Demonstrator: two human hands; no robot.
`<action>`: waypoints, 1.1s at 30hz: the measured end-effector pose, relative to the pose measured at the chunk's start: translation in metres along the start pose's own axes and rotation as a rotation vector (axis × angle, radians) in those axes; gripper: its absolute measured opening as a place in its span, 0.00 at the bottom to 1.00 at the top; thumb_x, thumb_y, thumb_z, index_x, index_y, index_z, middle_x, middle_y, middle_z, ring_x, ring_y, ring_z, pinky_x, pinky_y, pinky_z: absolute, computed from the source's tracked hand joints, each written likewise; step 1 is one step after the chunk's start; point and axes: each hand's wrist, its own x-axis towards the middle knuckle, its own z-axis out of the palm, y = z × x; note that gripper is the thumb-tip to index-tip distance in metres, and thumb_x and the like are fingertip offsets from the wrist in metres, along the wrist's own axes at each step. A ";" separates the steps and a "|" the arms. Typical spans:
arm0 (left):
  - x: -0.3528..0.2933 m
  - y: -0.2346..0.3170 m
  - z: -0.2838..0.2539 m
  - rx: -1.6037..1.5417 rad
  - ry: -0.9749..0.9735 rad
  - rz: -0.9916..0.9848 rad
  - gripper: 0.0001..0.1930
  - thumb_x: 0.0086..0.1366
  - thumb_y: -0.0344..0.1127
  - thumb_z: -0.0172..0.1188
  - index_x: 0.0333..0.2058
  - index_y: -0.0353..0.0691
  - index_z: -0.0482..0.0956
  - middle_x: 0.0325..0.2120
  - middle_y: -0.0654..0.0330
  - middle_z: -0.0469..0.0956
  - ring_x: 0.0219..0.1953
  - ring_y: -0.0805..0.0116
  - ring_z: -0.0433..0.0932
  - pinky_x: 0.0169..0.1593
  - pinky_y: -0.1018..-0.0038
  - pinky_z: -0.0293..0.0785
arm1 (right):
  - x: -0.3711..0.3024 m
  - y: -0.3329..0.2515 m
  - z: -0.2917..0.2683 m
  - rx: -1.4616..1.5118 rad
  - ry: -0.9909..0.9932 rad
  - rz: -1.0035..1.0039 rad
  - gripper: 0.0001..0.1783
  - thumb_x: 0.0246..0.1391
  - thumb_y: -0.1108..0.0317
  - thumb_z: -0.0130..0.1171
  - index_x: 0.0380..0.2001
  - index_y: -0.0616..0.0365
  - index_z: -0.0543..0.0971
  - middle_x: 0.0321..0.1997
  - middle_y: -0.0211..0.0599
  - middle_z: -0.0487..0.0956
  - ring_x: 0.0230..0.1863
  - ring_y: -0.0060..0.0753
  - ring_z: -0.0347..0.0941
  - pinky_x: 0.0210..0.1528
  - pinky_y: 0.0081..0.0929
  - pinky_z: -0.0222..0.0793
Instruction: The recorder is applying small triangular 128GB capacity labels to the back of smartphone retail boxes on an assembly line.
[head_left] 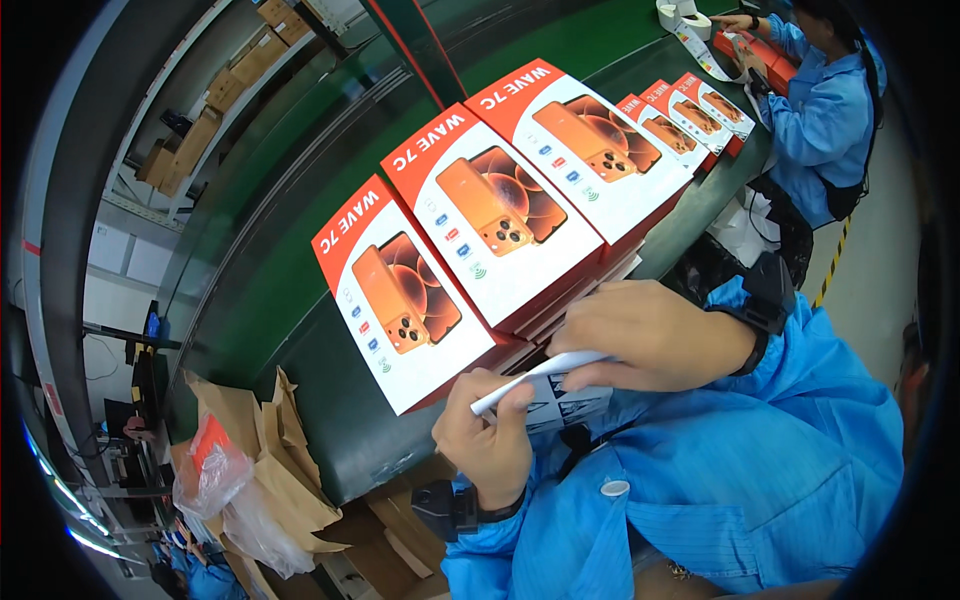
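Observation:
In front of my body I hold a white sheet [541, 378], bent or folded, with dark print on its lower face. My left hand [486, 430] pinches its left end between thumb and fingers. My right hand [650, 335] grips the right end, thumb below and fingers over the top. Just beyond my hands stand white-and-red phone boxes: a left stack [395, 372], a middle stack [560, 262] and a right stack [640, 205]. Each top shows an orange phone picture. Part of the sheet is hidden by my fingers.
Smaller boxes of the same design [690, 122] stand farther right on the green bench [345, 440]. A co-worker in blue [822, 125] handles red boxes beside a label roll [684, 14]. At lower left are an opened cardboard box [285, 480] and a plastic bag [205, 485].

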 end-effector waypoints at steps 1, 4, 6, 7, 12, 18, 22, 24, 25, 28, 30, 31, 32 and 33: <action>0.002 0.003 0.001 0.001 0.000 -0.006 0.12 0.50 0.34 0.60 0.28 0.32 0.70 0.22 0.58 0.72 0.23 0.79 0.66 0.26 0.86 0.60 | 0.000 0.001 -0.002 0.094 -0.081 0.052 0.18 0.43 0.60 0.54 0.35 0.60 0.69 0.30 0.41 0.69 0.33 0.40 0.68 0.33 0.32 0.63; 0.009 0.011 0.005 -0.127 -0.029 0.038 0.13 0.48 0.33 0.61 0.30 0.31 0.70 0.22 0.58 0.70 0.24 0.77 0.65 0.27 0.85 0.59 | 0.008 -0.001 -0.017 0.457 -0.173 0.319 0.19 0.42 0.59 0.55 0.36 0.59 0.68 0.31 0.41 0.68 0.36 0.41 0.66 0.36 0.33 0.61; 0.006 0.006 0.000 -0.123 -0.011 -0.015 0.13 0.48 0.33 0.61 0.28 0.31 0.70 0.21 0.59 0.69 0.23 0.77 0.65 0.25 0.84 0.59 | 0.008 0.005 -0.005 0.249 -0.036 0.175 0.18 0.42 0.60 0.54 0.35 0.59 0.68 0.31 0.39 0.68 0.36 0.40 0.65 0.37 0.32 0.61; 0.006 0.004 0.000 -0.118 0.005 -0.066 0.12 0.48 0.33 0.61 0.26 0.31 0.70 0.19 0.61 0.68 0.21 0.77 0.64 0.24 0.84 0.58 | 0.008 0.006 -0.001 0.040 0.101 0.029 0.17 0.42 0.60 0.54 0.35 0.58 0.68 0.31 0.38 0.68 0.36 0.38 0.65 0.38 0.31 0.60; 0.003 0.009 0.003 -0.003 0.031 -0.052 0.19 0.51 0.45 0.57 0.21 0.33 0.66 0.16 0.66 0.63 0.20 0.81 0.58 0.24 0.85 0.53 | 0.005 -0.003 0.000 -0.157 0.017 -0.059 0.15 0.43 0.58 0.52 0.29 0.57 0.69 0.27 0.33 0.69 0.31 0.33 0.66 0.32 0.26 0.59; -0.002 0.000 0.003 -0.052 0.135 -0.074 0.23 0.52 0.50 0.55 0.22 0.31 0.68 0.16 0.65 0.64 0.20 0.80 0.60 0.23 0.85 0.53 | 0.010 0.006 -0.001 0.125 -0.162 -0.006 0.14 0.50 0.59 0.45 0.21 0.58 0.68 0.18 0.39 0.70 0.23 0.41 0.67 0.26 0.33 0.61; 0.009 0.011 0.002 -0.134 0.038 -0.035 0.16 0.52 0.41 0.57 0.24 0.31 0.69 0.18 0.61 0.67 0.21 0.78 0.62 0.24 0.83 0.56 | 0.016 0.012 -0.013 0.256 -0.363 0.071 0.14 0.50 0.61 0.44 0.21 0.60 0.68 0.18 0.40 0.69 0.24 0.43 0.67 0.27 0.34 0.62; 0.009 0.013 0.001 -0.070 0.020 -0.078 0.18 0.53 0.44 0.56 0.23 0.32 0.67 0.17 0.62 0.65 0.21 0.78 0.59 0.25 0.84 0.53 | 0.017 0.008 -0.008 0.225 -0.232 0.039 0.13 0.49 0.61 0.46 0.21 0.60 0.68 0.19 0.39 0.69 0.24 0.42 0.67 0.27 0.33 0.62; 0.008 0.012 0.001 -0.070 0.022 -0.080 0.18 0.53 0.44 0.56 0.23 0.32 0.67 0.17 0.62 0.65 0.21 0.78 0.59 0.25 0.84 0.53 | 0.017 0.006 -0.005 0.190 -0.101 0.002 0.12 0.48 0.61 0.47 0.21 0.59 0.69 0.19 0.38 0.69 0.24 0.41 0.67 0.27 0.32 0.62; 0.004 0.009 0.002 -0.011 0.116 -0.054 0.18 0.54 0.45 0.55 0.21 0.33 0.65 0.16 0.63 0.64 0.20 0.78 0.59 0.25 0.83 0.52 | 0.017 0.005 0.000 -0.010 -0.061 -0.057 0.10 0.46 0.61 0.49 0.23 0.58 0.70 0.21 0.36 0.69 0.25 0.38 0.67 0.28 0.30 0.63; -0.001 0.006 -0.003 0.033 0.176 0.021 0.19 0.54 0.45 0.54 0.19 0.34 0.64 0.15 0.63 0.63 0.20 0.78 0.58 0.24 0.83 0.51 | 0.021 0.003 0.003 -0.038 -0.108 -0.072 0.10 0.46 0.61 0.50 0.23 0.58 0.70 0.21 0.35 0.69 0.26 0.36 0.67 0.27 0.29 0.63; -0.001 0.004 -0.004 0.033 0.181 0.020 0.19 0.54 0.45 0.54 0.19 0.34 0.64 0.15 0.63 0.63 0.20 0.78 0.58 0.24 0.83 0.51 | 0.023 0.002 0.004 -0.071 -0.145 -0.079 0.10 0.46 0.61 0.50 0.24 0.57 0.70 0.22 0.35 0.69 0.26 0.35 0.68 0.27 0.28 0.63; -0.002 0.001 -0.004 0.035 0.217 0.037 0.19 0.55 0.45 0.54 0.19 0.34 0.64 0.15 0.63 0.63 0.20 0.78 0.58 0.24 0.83 0.51 | 0.025 0.002 0.006 -0.070 -0.150 -0.083 0.10 0.46 0.61 0.50 0.24 0.57 0.70 0.22 0.35 0.69 0.26 0.35 0.68 0.27 0.28 0.63; -0.002 0.000 -0.004 0.034 0.249 0.056 0.19 0.55 0.45 0.53 0.20 0.34 0.64 0.15 0.63 0.62 0.19 0.78 0.57 0.24 0.83 0.51 | 0.027 0.003 0.008 0.000 -0.090 -0.095 0.10 0.45 0.61 0.50 0.23 0.57 0.69 0.23 0.34 0.68 0.26 0.34 0.67 0.26 0.27 0.63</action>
